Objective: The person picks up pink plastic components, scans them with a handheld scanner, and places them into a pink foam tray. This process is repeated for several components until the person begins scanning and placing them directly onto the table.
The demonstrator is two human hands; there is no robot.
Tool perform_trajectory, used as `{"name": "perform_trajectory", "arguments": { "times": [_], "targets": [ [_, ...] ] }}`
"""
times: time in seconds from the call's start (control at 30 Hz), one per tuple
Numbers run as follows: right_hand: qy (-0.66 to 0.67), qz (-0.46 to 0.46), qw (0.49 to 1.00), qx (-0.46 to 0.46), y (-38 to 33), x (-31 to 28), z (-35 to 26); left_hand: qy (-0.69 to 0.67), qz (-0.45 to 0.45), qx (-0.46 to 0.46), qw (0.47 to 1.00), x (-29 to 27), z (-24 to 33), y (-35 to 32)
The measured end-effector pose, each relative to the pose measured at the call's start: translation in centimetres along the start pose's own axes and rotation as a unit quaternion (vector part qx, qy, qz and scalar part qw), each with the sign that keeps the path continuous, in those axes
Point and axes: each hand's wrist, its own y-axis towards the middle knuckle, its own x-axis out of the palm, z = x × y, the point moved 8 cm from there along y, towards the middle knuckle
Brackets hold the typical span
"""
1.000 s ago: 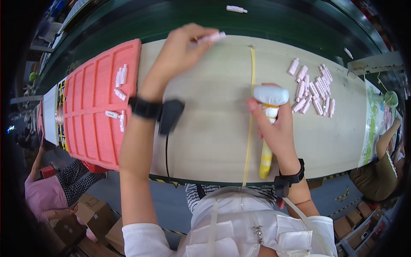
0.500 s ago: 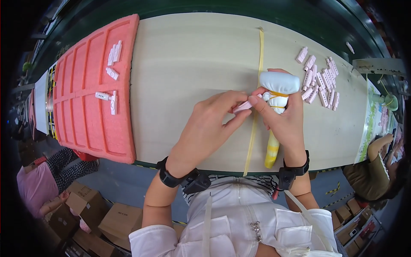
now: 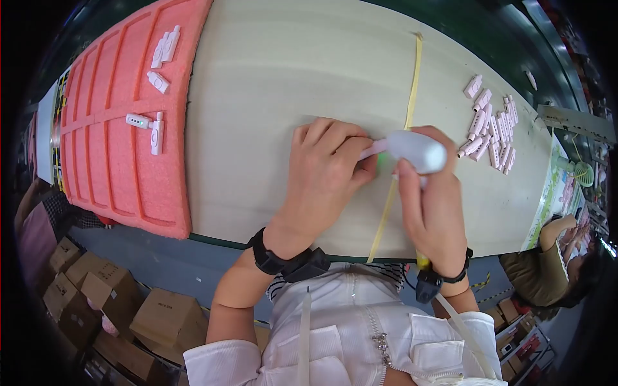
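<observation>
A: What do the hands hold?
B: The left hand point(image 3: 325, 174) pinches a small pale pink oblong piece point(image 3: 372, 152); the right hand point(image 3: 430, 206) is clamped on a smooth white rounded tool point(image 3: 417, 152). Both meet above the matte beige bench point(image 3: 290, 71).

A: How does the piece lie?
B: Its long axis runs left-right, one end touching the tool's head.

A: And around them?
B: A yellow strip point(image 3: 412, 90) crosses the bench; similar pink pieces point(image 3: 489, 128) lie heaped at right; a ribbed pink foam tray point(image 3: 122, 174) sits at left.

A salmon-pink foam tray point(image 3: 138, 180) with white pieces point(image 3: 156, 132), a pale beige table point(image 3: 290, 71), a yellow strip point(image 3: 412, 83)
</observation>
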Motion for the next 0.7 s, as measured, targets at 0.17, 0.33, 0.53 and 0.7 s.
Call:
{"name": "perform_trajectory", "arguments": {
  "times": [0.17, 0.33, 0.53, 0.7],
  "targets": [
    [-0.118, -0.056, 0.991, 0.04, 0.1, 2.0, 2.1, -0.001, 0.007, -0.007, 1.0, 0.2, -0.1, 0.1],
    [0.058, 0.047, 0.994, 0.085, 1.7, -0.6, 3.6, -0.075, 0.004, -0.029, 0.997, -0.1, -0.3, 0.2],
    [0.266, 0.044, 0.952, 0.147, 1.7, 0.1, 4.0, -0.344, -0.046, -0.118, 0.93, 0.6, -0.8, 0.5],
    [0.299, 0.051, 0.946, 0.116, 1.6, 0.2, 3.1, -0.476, -0.034, -0.178, 0.861, 1.0, -1.6, 0.0]
  ]
}}
